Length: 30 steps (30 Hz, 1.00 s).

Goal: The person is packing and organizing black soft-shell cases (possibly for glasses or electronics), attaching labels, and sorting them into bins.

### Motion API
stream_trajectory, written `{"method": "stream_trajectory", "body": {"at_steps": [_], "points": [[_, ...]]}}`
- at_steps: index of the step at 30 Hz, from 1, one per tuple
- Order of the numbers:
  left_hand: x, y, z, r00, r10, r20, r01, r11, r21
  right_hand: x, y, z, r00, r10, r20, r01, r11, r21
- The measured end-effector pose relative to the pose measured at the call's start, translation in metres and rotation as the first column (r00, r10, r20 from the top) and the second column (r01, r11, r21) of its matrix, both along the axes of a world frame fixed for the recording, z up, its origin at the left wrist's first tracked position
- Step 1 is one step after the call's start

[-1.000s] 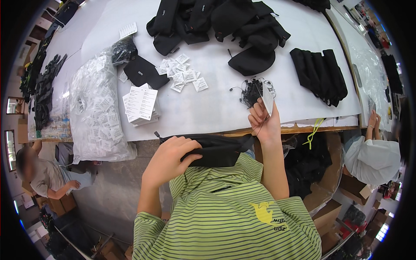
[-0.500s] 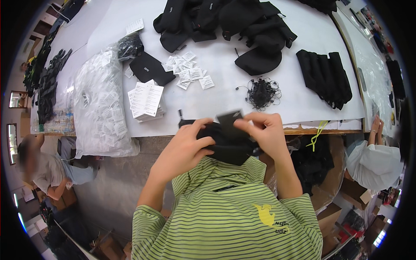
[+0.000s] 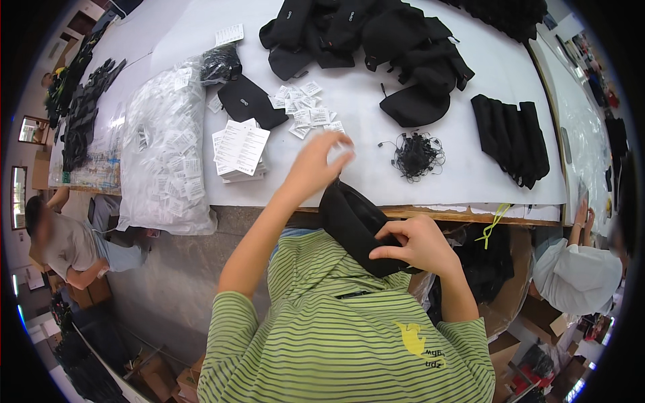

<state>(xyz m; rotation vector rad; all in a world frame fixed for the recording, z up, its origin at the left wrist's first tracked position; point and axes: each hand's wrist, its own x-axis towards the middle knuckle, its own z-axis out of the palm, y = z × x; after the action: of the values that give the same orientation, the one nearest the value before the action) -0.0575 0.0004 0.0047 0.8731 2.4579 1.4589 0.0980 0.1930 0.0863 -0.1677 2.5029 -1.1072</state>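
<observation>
A black fabric pouch (image 3: 354, 227) hangs tilted at the table's front edge, against my striped shirt, with its mouth gaping upward. My right hand (image 3: 418, 247) pinches the rim of that pouch between thumb and fingers. Reaching over the table, my left hand (image 3: 321, 163) is slightly blurred, its thumb and fingers apart with nothing seen between them. Just beyond its fingertips lies a loose pile of small white printed packets (image 3: 302, 107). A stack of white printed cards (image 3: 240, 149) stands to the left of this hand.
Black pouches (image 3: 403, 33) are heaped at the far side. A tangle of thin black cords (image 3: 416, 156) and folded black pieces (image 3: 512, 140) lie to the right. A large clear bag of white packets (image 3: 164, 151) lies left. Two people sit at either side.
My left hand has let go of the pouch and moved forward toward the packets. My right hand has moved down to the pouch's rim; the small dark card it held no longer shows.
</observation>
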Motion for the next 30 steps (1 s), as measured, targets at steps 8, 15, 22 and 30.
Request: {"method": "stream_trajectory", "body": {"at_steps": [8, 15, 22, 30], "points": [[-0.047, 0.011, -0.051, 0.95, 0.146, -0.277, -0.201, 0.963, -0.181, 0.014, 0.004, -0.001, 0.993, -0.005, -0.117, 0.015, 0.996, 0.09], [0.011, 0.005, 0.05, 0.963, -0.046, 0.266, -0.045, 0.945, 0.325, 0.004, 0.004, 0.002, 0.85, 0.012, -0.527, 0.084, 0.984, 0.157], [0.033, -0.015, 0.045, 0.979, 0.169, -0.117, -0.144, 0.971, 0.192, -0.012, 0.0, 0.002, 0.766, 0.013, -0.643, 0.152, 0.968, 0.2], [0.061, 0.002, 0.03, 0.404, -0.343, 0.848, -0.649, 0.546, 0.53, -0.011, -0.034, -0.038, 0.546, -0.801, -0.246, 0.512, 0.552, -0.658]]}}
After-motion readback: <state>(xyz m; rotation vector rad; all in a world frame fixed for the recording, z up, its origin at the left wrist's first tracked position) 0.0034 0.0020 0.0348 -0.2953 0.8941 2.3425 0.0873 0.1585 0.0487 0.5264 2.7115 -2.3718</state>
